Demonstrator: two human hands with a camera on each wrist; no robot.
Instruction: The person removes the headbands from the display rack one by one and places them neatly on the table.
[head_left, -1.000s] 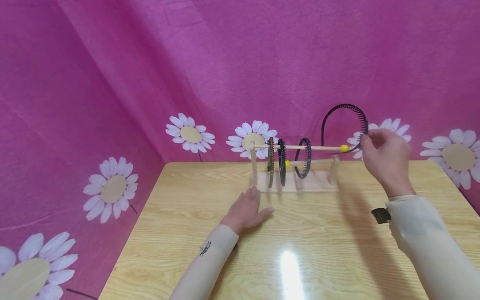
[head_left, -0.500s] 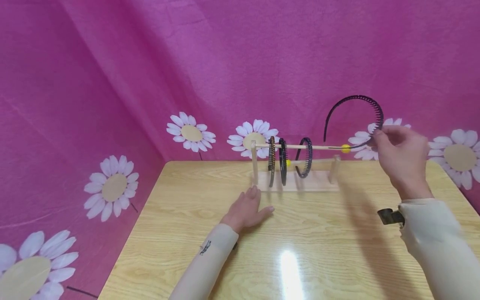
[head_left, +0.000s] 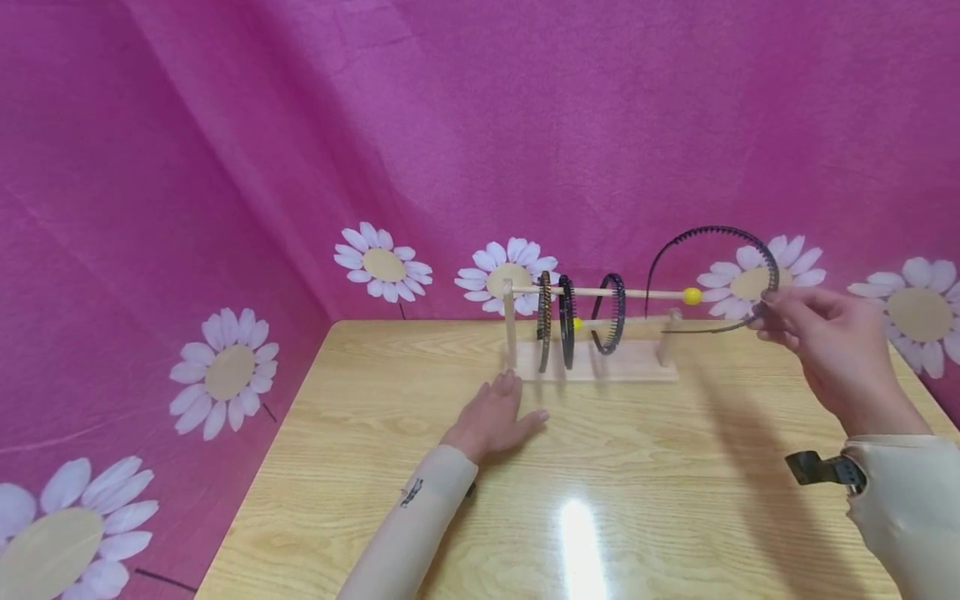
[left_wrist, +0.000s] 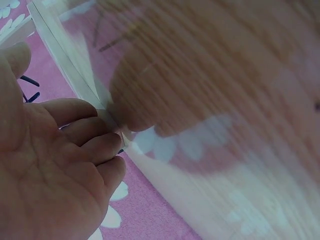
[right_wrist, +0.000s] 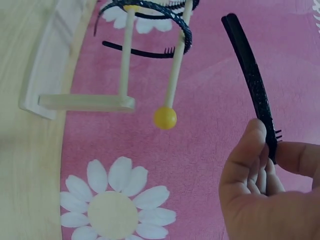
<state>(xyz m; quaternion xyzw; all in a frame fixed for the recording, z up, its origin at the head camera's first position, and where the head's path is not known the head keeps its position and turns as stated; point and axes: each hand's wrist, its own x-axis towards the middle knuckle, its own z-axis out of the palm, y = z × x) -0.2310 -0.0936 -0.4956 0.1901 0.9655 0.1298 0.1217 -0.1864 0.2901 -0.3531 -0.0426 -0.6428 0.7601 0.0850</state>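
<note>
My right hand [head_left: 843, 346] pinches a black toothed headband [head_left: 716, 229] between thumb and fingers, in the air right of a wooden rack [head_left: 600, 367]. In the right wrist view the headband [right_wrist: 250, 75] is apart from the yellow ball [right_wrist: 165, 117] that ends the rack's rod. On the upper rod hang a brown patterned headband [head_left: 543, 325], a black one [head_left: 567, 325] and a dark toothed one [head_left: 615, 317]. My left hand [head_left: 491, 421] lies on the table with fingers extended, fingertips at the left end of the rack's base; its palm [left_wrist: 50, 175] shows in the left wrist view.
A light wood table [head_left: 360, 467] carries the rack near its back edge. Behind and to the left hangs a magenta cloth [head_left: 450, 125] printed with white daisies. The lower rod ends in another yellow ball [head_left: 577, 323]. A second post [head_left: 666, 342] stands at the rack's right.
My right hand has moved right, then lower, drawing the headband off beyond the upper rod's yellow ball. The left hand and the rack have stayed in place.
</note>
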